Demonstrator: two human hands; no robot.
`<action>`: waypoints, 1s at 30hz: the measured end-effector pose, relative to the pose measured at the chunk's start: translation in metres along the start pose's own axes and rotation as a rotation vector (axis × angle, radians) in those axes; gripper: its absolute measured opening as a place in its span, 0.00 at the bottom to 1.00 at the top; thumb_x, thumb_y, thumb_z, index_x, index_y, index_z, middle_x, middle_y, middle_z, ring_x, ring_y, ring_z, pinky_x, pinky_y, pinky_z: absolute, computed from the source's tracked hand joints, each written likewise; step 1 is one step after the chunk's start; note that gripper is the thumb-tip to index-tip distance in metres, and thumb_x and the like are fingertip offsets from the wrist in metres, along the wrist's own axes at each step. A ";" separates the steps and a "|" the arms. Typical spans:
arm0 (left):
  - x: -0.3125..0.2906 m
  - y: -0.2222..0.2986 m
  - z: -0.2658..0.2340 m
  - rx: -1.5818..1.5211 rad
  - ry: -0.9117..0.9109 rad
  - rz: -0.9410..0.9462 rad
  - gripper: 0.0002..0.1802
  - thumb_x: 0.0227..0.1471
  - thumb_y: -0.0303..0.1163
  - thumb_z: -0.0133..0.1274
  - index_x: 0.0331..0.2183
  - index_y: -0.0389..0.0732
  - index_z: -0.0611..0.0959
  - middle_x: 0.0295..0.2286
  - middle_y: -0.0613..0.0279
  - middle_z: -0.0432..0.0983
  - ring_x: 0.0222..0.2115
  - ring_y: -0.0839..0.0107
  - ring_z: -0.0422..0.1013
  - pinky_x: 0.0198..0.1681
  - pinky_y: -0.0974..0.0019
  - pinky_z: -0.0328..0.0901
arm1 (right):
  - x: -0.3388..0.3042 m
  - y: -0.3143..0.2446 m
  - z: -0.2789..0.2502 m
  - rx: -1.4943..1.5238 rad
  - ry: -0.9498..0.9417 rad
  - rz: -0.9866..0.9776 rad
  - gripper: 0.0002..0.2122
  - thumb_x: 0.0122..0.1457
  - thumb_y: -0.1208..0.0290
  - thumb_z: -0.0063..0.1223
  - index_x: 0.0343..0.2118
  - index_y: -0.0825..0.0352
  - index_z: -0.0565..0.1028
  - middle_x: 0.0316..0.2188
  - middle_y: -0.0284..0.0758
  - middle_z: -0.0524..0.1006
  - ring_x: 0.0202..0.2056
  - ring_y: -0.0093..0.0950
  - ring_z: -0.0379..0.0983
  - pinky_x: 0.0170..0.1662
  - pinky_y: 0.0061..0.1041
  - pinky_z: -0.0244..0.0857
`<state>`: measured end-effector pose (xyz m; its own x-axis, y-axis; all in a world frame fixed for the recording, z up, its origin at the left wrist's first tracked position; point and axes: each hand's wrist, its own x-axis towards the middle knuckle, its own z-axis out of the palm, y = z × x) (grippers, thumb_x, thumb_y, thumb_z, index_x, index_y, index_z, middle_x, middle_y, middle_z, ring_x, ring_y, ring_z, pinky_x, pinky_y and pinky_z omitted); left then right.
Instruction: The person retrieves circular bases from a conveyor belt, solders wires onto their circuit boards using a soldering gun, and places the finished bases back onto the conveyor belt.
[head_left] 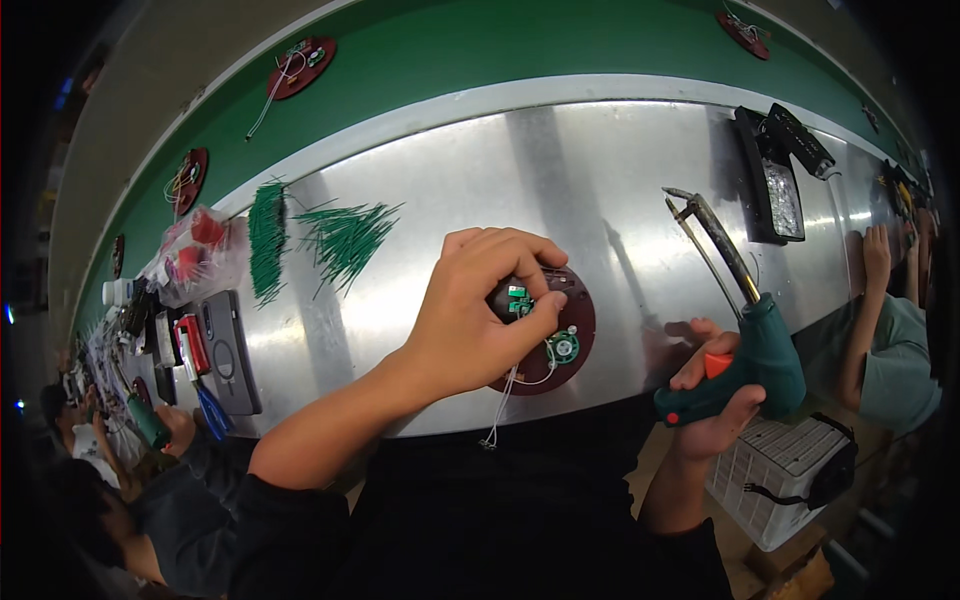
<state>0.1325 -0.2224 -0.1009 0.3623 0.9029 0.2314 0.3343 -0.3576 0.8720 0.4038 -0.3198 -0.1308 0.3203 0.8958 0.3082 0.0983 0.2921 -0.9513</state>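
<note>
Head: bag holds red pieces; right fingers clamp soldering gun; left fingers unclear.

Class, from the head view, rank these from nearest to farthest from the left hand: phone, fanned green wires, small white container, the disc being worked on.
1. Dark red disc, under the left hand.
2. Fanned green wires, to its upper left.
3. Phone, farther left.
4. Small white container, left beyond the phone.

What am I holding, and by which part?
Your right hand holds the green soldering gun by its handle. Your left hand is over the dark red disc; whether it grips anything can't be told.
</note>
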 end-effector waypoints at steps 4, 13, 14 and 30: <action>-0.001 0.001 0.004 -0.020 0.031 -0.023 0.09 0.46 0.25 0.67 0.25 0.42 0.80 0.42 0.62 0.86 0.44 0.63 0.77 0.58 0.57 0.61 | -0.008 -0.016 -0.008 -0.093 -0.027 0.038 0.46 0.67 0.25 0.38 0.50 0.79 0.70 0.21 0.32 0.72 0.23 0.23 0.72 0.49 0.30 0.72; 0.001 0.001 0.008 0.009 0.075 -0.024 0.11 0.44 0.25 0.65 0.23 0.43 0.77 0.38 0.64 0.86 0.40 0.63 0.79 0.57 0.56 0.61 | -0.012 -0.025 -0.005 -0.170 -0.207 0.116 0.41 0.59 0.26 0.55 0.33 0.73 0.84 0.20 0.33 0.79 0.29 0.29 0.80 0.46 0.33 0.76; 0.001 0.002 0.008 0.025 0.085 -0.018 0.11 0.44 0.25 0.65 0.23 0.43 0.77 0.38 0.64 0.86 0.40 0.64 0.79 0.57 0.56 0.61 | -0.011 -0.025 -0.006 -0.164 -0.259 0.068 0.40 0.60 0.26 0.55 0.29 0.72 0.84 0.19 0.32 0.79 0.30 0.30 0.80 0.50 0.36 0.75; 0.004 0.003 0.005 0.001 -0.002 -0.079 0.08 0.46 0.24 0.66 0.25 0.40 0.80 0.42 0.61 0.86 0.47 0.63 0.74 0.58 0.60 0.61 | -0.012 -0.019 -0.002 -0.217 -0.245 0.033 0.34 0.64 0.32 0.56 0.22 0.66 0.82 0.18 0.26 0.78 0.27 0.33 0.81 0.56 0.47 0.73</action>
<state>0.1391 -0.2207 -0.0998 0.3364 0.9279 0.1607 0.3632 -0.2853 0.8870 0.3996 -0.3368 -0.1161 0.0933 0.9651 0.2445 0.2983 0.2072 -0.9317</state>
